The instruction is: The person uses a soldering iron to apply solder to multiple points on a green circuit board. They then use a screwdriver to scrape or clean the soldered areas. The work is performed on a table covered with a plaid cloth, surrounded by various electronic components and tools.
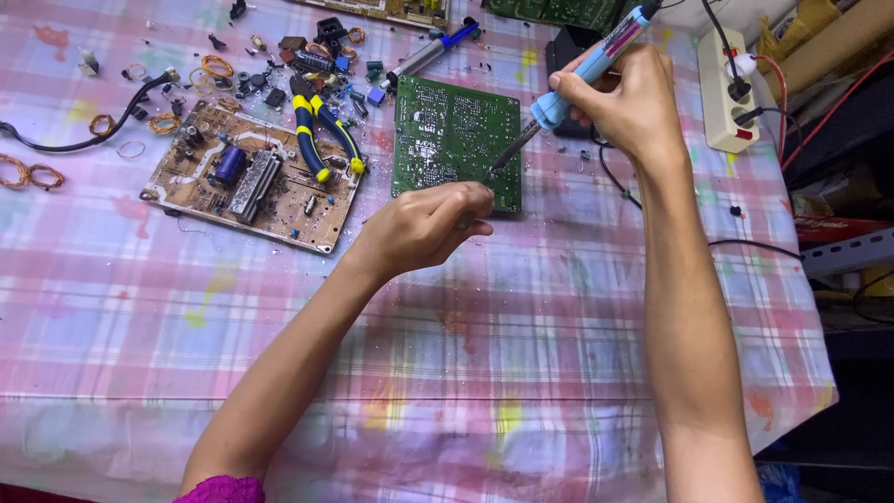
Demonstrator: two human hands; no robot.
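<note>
Here, at the middle top of the frame: a green circuit board (pixel 454 140), flat on a pink checked tablecloth (pixel 484 354), solder side up. Right hand (pixel 626 101), upper right of the frame, wrapped tight around a blue soldering iron (pixel 585 70), fingers pressed together on the handle. Iron slanted, dark metal tip down at the lower right part of the green board, touching it or very nearly so. Left hand (pixel 424 226), just below the board's bottom edge, fingers curled in and pinched close near the iron's tip; too small to tell what was between the fingertips, if anything. Left fingers right at the board's lower edge.

Left of the green board, a brown circuit board (pixel 251 177) with many parts on top, tilted a little. Blue and yellow pliers (pixel 321 135) lying across its upper right corner. Above that, in the upper left of the frame, a messy pile of small parts and copper wire rings (pixel 216 65). A silver and blue pump tool (pixel 430 51) near the top middle. A white power strip (pixel 726 88) at the far upper right, with black cords plugged in.
</note>
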